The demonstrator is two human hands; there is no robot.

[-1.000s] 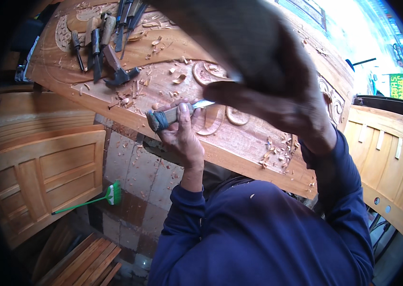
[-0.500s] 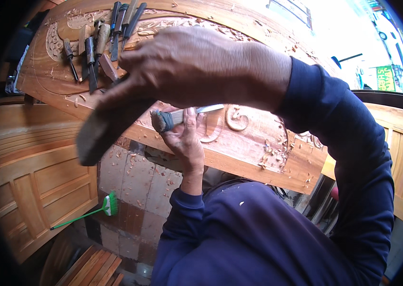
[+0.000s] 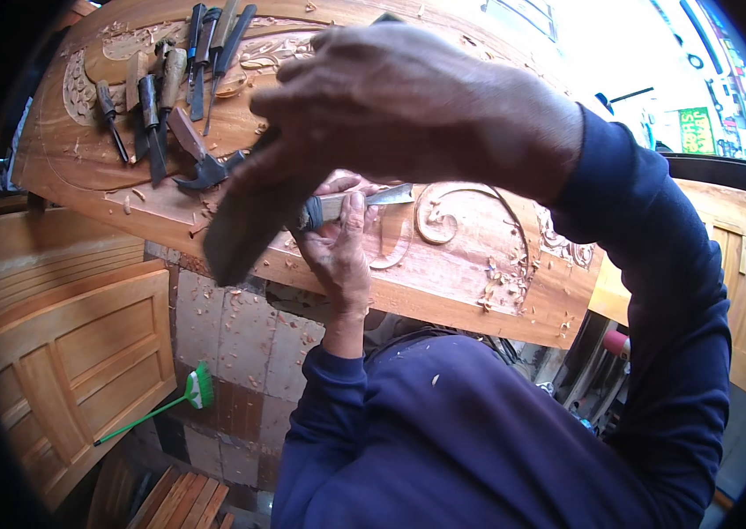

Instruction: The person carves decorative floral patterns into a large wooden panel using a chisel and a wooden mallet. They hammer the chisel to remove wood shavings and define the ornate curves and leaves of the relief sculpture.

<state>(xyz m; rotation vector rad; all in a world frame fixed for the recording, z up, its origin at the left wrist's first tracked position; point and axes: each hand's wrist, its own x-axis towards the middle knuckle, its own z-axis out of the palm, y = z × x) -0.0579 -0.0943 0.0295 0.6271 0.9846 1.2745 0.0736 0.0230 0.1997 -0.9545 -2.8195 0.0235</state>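
My left hand (image 3: 338, 260) is closed around the handle of a chisel (image 3: 389, 197), its thumb lying along the handle. The pale blade points right, above a carved wooden panel (image 3: 470, 231) with scroll relief. Dark wrapping shows near the butt of the handle, which is partly hidden. Closed and slightly blurred, my right hand (image 3: 373, 101) grips a thick wooden mallet (image 3: 254, 229). The mallet slants down to the left, its body covering the chisel's butt in this view. Whether the two touch, I cannot tell.
Several carving chisels (image 3: 151, 119) lie on the panel at upper left, beside a claw hammer (image 3: 204, 173). Wood shavings (image 3: 501, 286) are scattered about. Panelled doors (image 3: 82, 353) lean at left, near a green broom (image 3: 199, 386). Wooden slats (image 3: 181, 498) lie at the bottom.
The mallet has swung right toward the chisel's butt, now hiding part of the handle. The claw hammer's head has come into sight. My left hand keeps its grip on the chisel.
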